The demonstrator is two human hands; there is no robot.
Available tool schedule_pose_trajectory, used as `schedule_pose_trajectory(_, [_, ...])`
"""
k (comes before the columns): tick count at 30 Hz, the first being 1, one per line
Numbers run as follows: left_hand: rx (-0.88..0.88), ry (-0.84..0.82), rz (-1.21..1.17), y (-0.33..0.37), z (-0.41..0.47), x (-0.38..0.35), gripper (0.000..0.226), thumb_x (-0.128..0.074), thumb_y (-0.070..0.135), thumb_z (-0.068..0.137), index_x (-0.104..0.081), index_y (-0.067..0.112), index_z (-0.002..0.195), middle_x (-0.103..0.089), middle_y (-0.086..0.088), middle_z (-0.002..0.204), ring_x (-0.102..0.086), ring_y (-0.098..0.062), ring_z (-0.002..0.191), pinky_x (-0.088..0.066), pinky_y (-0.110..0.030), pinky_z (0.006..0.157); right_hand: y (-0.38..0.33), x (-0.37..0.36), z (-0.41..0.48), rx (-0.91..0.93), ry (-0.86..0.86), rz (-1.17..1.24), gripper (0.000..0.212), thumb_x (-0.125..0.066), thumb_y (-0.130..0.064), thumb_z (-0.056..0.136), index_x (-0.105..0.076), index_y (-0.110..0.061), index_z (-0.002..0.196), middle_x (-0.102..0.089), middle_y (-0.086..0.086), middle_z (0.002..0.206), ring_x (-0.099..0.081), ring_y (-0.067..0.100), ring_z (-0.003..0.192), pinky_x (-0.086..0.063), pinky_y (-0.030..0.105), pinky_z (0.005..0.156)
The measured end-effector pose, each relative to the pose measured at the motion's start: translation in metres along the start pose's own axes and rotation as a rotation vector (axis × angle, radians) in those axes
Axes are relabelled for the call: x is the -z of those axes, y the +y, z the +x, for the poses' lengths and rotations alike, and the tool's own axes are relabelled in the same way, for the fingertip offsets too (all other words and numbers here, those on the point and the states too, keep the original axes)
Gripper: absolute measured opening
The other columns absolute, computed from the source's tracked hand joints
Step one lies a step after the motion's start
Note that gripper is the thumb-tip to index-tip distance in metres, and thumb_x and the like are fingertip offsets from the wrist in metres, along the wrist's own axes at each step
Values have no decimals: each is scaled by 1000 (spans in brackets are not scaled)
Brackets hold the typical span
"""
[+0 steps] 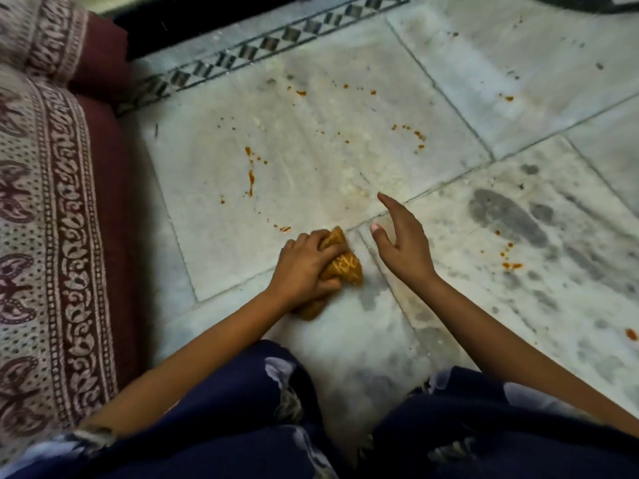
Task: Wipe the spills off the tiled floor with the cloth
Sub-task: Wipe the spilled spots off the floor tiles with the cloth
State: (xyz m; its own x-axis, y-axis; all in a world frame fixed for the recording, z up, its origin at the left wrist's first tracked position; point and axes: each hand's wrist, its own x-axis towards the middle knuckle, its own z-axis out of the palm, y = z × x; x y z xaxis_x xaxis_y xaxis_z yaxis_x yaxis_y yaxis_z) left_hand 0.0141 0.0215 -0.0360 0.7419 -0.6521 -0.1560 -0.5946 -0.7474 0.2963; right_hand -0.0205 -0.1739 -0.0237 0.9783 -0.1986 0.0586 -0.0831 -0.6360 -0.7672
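Dark-blue patterned fabric over the person's knees (242, 409) fills the near edge of the view, both forearms reaching forward from it over the pale grey tiled floor (345, 150). Left hand (304, 267): the grip is clamped on a bunched orange cloth with a pale lattice print (342, 262), pressing it to the floor at a tile joint. Right hand (401, 236): fingers spread and empty, held just beside the cloth on its right, apparently above the floor rather than on it. Nearest orange spill spots (284, 229) lie just ahead and slightly left of the cloth; a longer orange streak (250, 178) runs roughly fore-and-aft farther ahead on the same side, near the maroon cushion with a printed cover (52, 202). More orange specks (416, 136) are scattered well ahead, and a separate orange cluster (510, 261) lies well to the right, nearer the empty hand. Judged from this layout, a forward-left stroke of the left hand meets the closest spots first; most spills remain.
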Motion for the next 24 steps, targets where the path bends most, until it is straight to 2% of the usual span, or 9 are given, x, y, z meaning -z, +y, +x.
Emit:
schedule_pose_trajectory(3, [181,137,-63,-33,-4,20,72,-43,60,62,-55,33,129,-47,-11,136,-49,-35,112,-40,-42,90,-3,-8,4,38,-74,-83,55,-46,-32,89,-41,-12,140,-45,7,143,-40,23,133,-31,35,109])
schedule_pose_trajectory(5, [292,182,-61,-62,-2,30,68,-48,59,68,-52,33,131,-44,-10,138,-47,-34,115,-40,-42,92,-5,-14,10,65,-135,-151,58,-46,-34,88,-39,-12,141,-43,9,145,-39,24,134,-29,35,109])
schedule_pose_trajectory(8, [384,104,-48,-94,16,30,63,-61,56,79,-45,35,136,-38,-9,147,-42,-34,124,-37,-43,98,-3,-21,19,81,-228,-285,64,-43,-40,87,-34,-11,143,-38,11,148,-34,26,137,-25,35,110])
schedule_pose_trajectory(11, [350,-5,-5,-99,30,17,66,-48,65,83,-31,41,143,-16,-7,158,-23,-32,139,-22,-47,109,1,-24,27,80,-299,-381,68,-40,-42,87,-29,-10,145,-32,13,150,-29,27,139,-21,36,112])
schedule_pose_trajectory(14, [230,-29,56,-83,22,2,75,-26,76,77,-18,46,146,3,-6,160,-3,-28,146,-3,-48,114,5,-24,30,37,-318,-450,70,-36,-44,87,-26,-9,146,-28,14,152,-25,28,141,-18,38,114])
schedule_pose_trajectory(16, [92,-25,78,-76,3,-4,75,-19,75,78,-16,46,146,2,-6,160,-3,-29,146,1,-47,114,4,-27,31,-6,-320,-493,73,-31,-49,86,-24,-9,147,-25,13,153,-22,28,142,-16,37,114])
schedule_pose_trajectory(18, [-3,25,83,-84,-17,-10,69,-23,70,83,-20,43,146,-7,-6,159,-12,-30,145,0,-47,114,3,-28,35,-10,-334,-527,81,-19,-58,83,-20,-9,148,-20,12,155,-18,26,144,-13,37,115])
schedule_pose_trajectory(21, [107,76,41,-118,-23,-6,67,-24,69,85,-27,39,145,-13,-3,157,-17,-29,145,2,-44,113,-2,-24,41,81,-400,-593,89,-6,-61,76,-14,-10,149,-12,9,157,-11,22,145,-5,31,116])
schedule_pose_trajectory(24, [269,81,39,-130,15,9,75,-14,70,80,-23,36,147,1,-3,160,0,-23,147,9,-43,113,-1,-20,51,111,-393,-605,88,-5,-60,77,-13,-11,149,-10,8,157,-8,20,146,-1,29,115])
